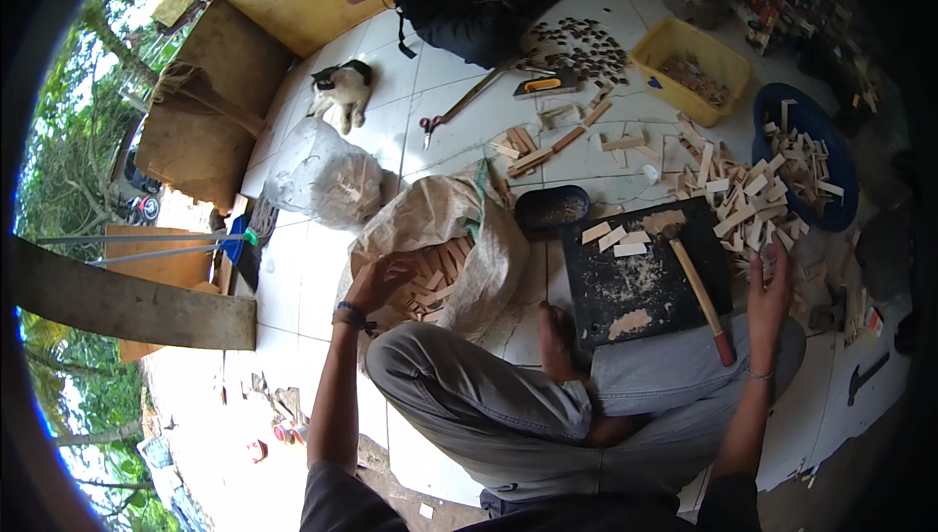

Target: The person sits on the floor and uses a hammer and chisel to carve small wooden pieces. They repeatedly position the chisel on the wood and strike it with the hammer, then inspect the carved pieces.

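My left hand [384, 283] is over the mouth of a woven sack [498, 273], its fingers stretched loosely above the wooden pieces [442, 273] inside, with nothing seen in them. My right hand [770, 283] is raised beside my right knee, fingers and thumb apart, at the near edge of a heap of small pale wooden pieces [747, 202]. Between the hands lies a black board [611, 293] dusted with sawdust. Several short wooden pieces [613, 238] lie on its far left part. A hammer [696, 288] with a wooden handle rests across its right side.
A blue basin [848, 175] and a yellow tub [738, 92] stand far right. A dark tray [552, 208] sits beside the sack. Beyond are a plastic bag [327, 185], a cat [342, 92], scissors [428, 128] and another person [459, 9] seated on the tiles.
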The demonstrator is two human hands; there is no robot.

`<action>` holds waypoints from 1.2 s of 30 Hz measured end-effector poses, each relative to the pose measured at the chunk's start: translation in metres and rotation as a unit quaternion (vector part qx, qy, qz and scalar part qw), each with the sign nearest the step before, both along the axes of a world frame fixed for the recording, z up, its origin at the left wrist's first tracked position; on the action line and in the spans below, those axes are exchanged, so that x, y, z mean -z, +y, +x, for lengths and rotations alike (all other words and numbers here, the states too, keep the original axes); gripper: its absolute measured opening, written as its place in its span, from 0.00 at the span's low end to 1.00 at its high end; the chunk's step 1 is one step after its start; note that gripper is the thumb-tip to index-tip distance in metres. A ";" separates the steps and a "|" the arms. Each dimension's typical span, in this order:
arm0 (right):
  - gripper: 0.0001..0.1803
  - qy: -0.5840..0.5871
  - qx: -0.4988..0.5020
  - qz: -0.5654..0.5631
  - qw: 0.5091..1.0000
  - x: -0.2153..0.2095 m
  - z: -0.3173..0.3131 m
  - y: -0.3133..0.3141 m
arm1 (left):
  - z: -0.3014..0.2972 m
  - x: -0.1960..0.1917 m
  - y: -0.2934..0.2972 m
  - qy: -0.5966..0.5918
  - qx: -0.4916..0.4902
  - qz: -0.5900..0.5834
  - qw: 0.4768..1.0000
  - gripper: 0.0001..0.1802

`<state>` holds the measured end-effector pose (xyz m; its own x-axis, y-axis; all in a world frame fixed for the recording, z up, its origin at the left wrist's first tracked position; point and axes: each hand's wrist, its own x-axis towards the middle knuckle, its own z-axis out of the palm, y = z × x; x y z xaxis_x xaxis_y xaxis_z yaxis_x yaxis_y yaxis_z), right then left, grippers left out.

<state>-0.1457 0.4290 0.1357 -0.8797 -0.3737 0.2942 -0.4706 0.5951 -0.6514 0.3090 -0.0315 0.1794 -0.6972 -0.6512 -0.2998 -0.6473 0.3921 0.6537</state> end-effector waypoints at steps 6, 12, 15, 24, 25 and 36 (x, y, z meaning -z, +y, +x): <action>0.21 -0.012 -0.048 -0.038 0.998 0.019 -0.012 -0.004 | 0.045 0.097 0.007 0.000 -0.024 -0.235 0.972 0.21; 0.18 -0.004 -0.045 -0.024 0.999 0.031 -0.021 -0.002 | 0.035 0.145 0.027 -0.063 -0.026 -0.275 0.959 0.23; 0.18 0.026 -0.073 0.001 0.997 0.030 -0.026 -0.001 | 0.036 0.143 0.019 -0.069 -0.041 -0.160 0.984 0.24; 0.19 0.009 -0.082 0.019 0.996 0.025 -0.020 -0.005 | 0.023 0.134 0.001 -0.075 -0.089 -0.014 0.993 0.26; 0.19 0.001 -0.084 0.012 0.996 0.024 -0.020 -0.005 | 0.021 0.140 -0.003 -0.082 -0.095 -0.021 0.992 0.26; 0.18 -0.002 -0.080 0.020 0.997 0.018 -0.010 -0.010 | 0.012 0.179 -0.019 -0.055 -0.071 -0.121 0.989 0.37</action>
